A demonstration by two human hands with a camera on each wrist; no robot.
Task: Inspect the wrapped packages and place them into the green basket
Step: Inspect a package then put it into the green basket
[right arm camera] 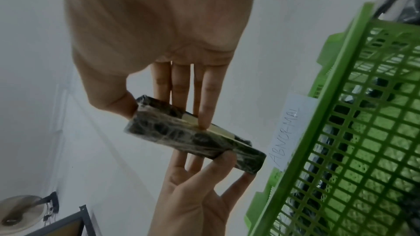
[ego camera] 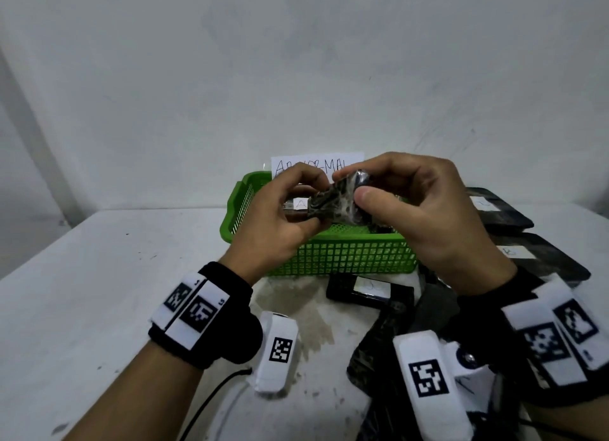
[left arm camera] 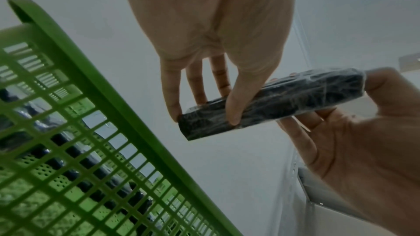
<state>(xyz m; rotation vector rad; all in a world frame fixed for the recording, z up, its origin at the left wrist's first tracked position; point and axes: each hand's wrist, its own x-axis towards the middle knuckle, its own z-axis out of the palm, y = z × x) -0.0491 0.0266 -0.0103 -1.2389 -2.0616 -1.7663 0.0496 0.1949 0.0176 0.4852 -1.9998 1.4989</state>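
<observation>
The green basket (ego camera: 346,256) sits on the white table (ego camera: 99,275) against the wall, its sides a lattice of open squares and its floor pierced with small holes; through the mesh in the wrist views several dark film-wrapped packages already lie inside, though how many cannot be told. A paper sign (ego camera: 329,165) hand-lettered "ABNORMAL" stands at the basket's far rim. To the right of the basket and in front of it more wrapped packages (ego camera: 534,259) wait on the table, some bearing small white labels. Above the basket's open top both hands hold one wrapped package (ego camera: 333,200), a flat, dark rectangular block under crinkled clear film, tilted between them. The left hand (ego camera: 280,219) grips its lower end, thumb on one edge and fingers curled round the opposite one; the right hand (ego camera: 418,206) pinches the upper end, thumb against the end face and fingers along the top edge. It looks light and rigid, since it spans the two grips without sagging. The glossy film is likely slick and could slide or tear under a fingernail, so the narrow edges and ends, where the fingers sit now, seem the safest hold. A pale tape strip (right arm camera: 211,128) crosses one narrow edge.
</observation>
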